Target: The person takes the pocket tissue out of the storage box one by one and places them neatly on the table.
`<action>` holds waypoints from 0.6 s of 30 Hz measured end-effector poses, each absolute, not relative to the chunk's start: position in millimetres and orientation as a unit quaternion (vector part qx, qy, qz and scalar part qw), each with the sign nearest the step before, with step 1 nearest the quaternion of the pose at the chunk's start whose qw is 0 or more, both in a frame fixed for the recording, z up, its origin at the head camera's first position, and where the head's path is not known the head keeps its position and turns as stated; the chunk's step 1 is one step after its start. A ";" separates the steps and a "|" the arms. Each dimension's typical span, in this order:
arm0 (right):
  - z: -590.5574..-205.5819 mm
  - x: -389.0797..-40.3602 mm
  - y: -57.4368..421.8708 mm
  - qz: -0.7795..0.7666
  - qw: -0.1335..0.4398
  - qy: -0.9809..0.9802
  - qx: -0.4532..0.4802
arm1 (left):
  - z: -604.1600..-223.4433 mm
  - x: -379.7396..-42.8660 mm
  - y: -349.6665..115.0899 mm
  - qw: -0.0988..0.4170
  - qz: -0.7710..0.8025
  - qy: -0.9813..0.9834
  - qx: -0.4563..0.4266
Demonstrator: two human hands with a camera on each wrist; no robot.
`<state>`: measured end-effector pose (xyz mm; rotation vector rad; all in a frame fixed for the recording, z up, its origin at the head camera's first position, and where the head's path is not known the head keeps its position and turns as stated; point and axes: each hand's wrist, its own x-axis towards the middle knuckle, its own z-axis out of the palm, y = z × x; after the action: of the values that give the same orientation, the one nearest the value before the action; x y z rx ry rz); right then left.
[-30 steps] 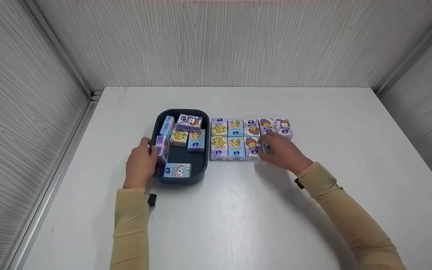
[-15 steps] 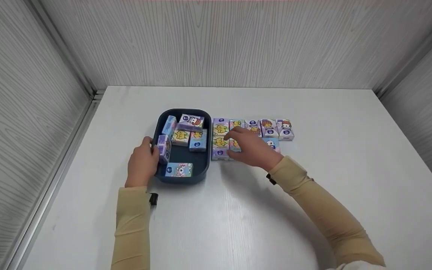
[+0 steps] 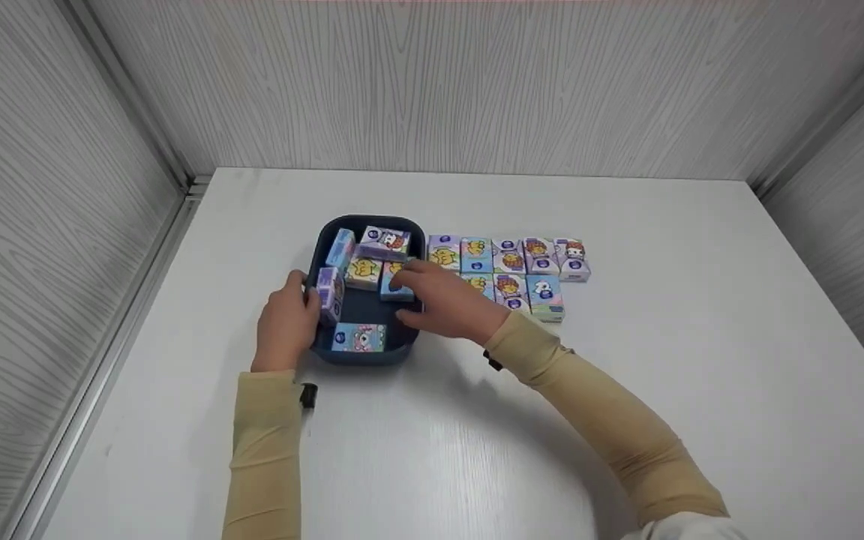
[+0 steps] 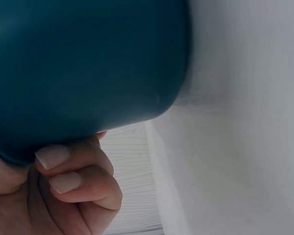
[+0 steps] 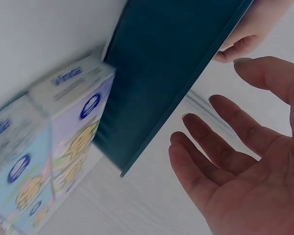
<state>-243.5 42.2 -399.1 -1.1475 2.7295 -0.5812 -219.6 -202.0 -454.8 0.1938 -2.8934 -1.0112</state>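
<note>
My left hand (image 3: 286, 322) grips the left wall of a dark blue plastic bin (image 3: 368, 358), with the fingers curled at its rim in the left wrist view. Several small cartoon-printed tissue packs lie in the bin, among them a purple one (image 3: 385, 240) at the back and a blue one (image 3: 359, 339) at the front. Over the bin's right rim reaches my right hand (image 3: 451, 300), its thumb and fingers spread and nothing between them. Its fingertips overlap a blue tissue pack (image 3: 396, 289) in the head view.
Beside the bin, tissue packs stand in two rows on the white table (image 3: 664, 337); the right forearm and hand hide part of the front row. A blue tissue pack (image 3: 546, 298) ends that row. Pale wood-grain panels (image 3: 477, 90) enclose the table.
My right hand has moved left from the tissue packs at the right of the rows to above the bin, uncovering the front row's blue pack. My left hand stays at the bin.
</note>
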 end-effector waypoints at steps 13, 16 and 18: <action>-416.1 -237.3 -3.0 -0.141 0.116 0.891 -0.416 | -455.8 -221.5 -202.7 0.016 -0.334 -0.940 0.070; -421.1 -237.2 -8.9 -0.124 0.129 0.892 -0.414 | -455.1 -222.0 -202.6 0.012 -0.337 -0.939 0.070; -423.1 -237.8 -12.2 -0.115 0.132 0.891 -0.418 | -454.6 -222.1 -203.0 0.009 -0.338 -0.938 0.072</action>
<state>-237.8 -12.2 -423.1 -1.2135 2.5867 -0.3333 -222.1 -203.0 -454.6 0.2235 -2.9320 -1.0557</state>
